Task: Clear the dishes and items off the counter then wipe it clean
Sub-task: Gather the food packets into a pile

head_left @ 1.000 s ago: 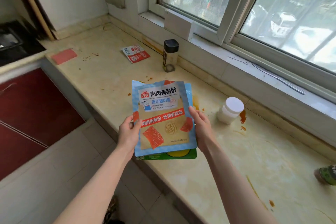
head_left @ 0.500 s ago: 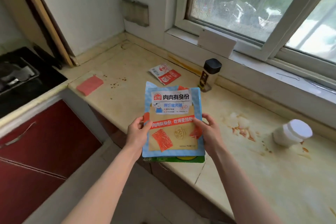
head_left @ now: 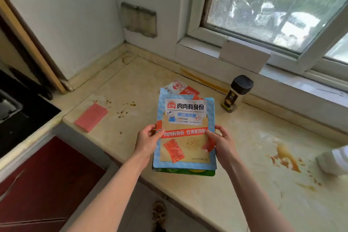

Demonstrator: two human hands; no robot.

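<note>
Head view has us looking down at a stained counter [head_left: 207, 203] under a window, with both our arms reaching in from six o'clock. Our left hand [head_left: 146, 142] pinches the left edge of a blue packet [head_left: 185, 132], thumb on its printed face and fingers curled behind it. Our right hand [head_left: 224, 147] grips the right edge the same way, thumb on the front. We hold the packet face up above the counter's front edge. Under it, in the same grip, is a green packet [head_left: 188, 172], of which only a strip shows at six o'clock of the blue one.

At twelve o'clock of the blue packet a red-and-white sachet [head_left: 180, 88] lies flat on the counter, partly hidden behind it. At two o'clock a spice jar [head_left: 237, 92] with a black cap stands upright close to the back wall. At ten o'clock a pink cloth [head_left: 91, 117] lies near the counter's left end, with brown specks [head_left: 124, 109] scattered between it and the packet. At three o'clock we see brown sauce smears [head_left: 284, 156], and past them, cut by the frame edge and blurred, a white jar [head_left: 335, 160].

A white box [head_left: 244, 56] sits on the window sill at one o'clock. Red cabinet doors [head_left: 37, 184] fill the view at eight o'clock, below the counter.
</note>
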